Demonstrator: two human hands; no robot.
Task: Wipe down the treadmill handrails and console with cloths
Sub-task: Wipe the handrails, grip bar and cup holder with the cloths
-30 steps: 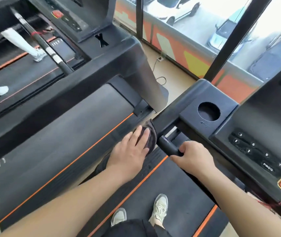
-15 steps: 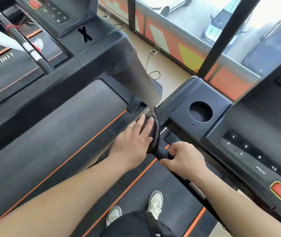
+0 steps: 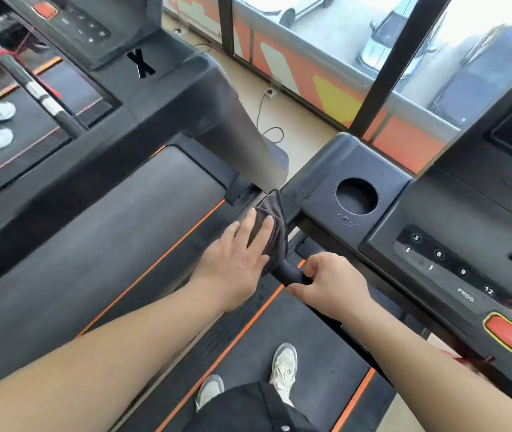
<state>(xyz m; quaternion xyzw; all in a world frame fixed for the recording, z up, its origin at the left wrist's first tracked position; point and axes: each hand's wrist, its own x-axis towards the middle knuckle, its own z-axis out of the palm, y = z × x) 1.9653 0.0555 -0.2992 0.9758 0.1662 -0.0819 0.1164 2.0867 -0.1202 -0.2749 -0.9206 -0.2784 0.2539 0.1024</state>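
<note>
At the left front corner of the treadmill, where the handrail runs up into the console, the left hand lies with straight fingers pressing a dark cloth against the rail's outer side. The right hand is curled round the rail just behind it, with a short bare piece of rail between the two hands. Nothing pinches the cloth; it is held by flat pressure alone, so a quick stroke or a lifted palm would likely let it slide off and drop into the slot between this machine and the next. The grey upright of the neighbouring treadmill stands close on the left, so a wide sweep outward could knock the knuckles on it. Forward, the rail ends at the block with the cup holder. Backward, the gripping right hand blocks the stroke and covers rail that would go unwiped unless it shifts. Carrying the cloth on across the console risks pressing the number keys or the red button. The freest room looks to be above the rail and back over the belt.
</note>
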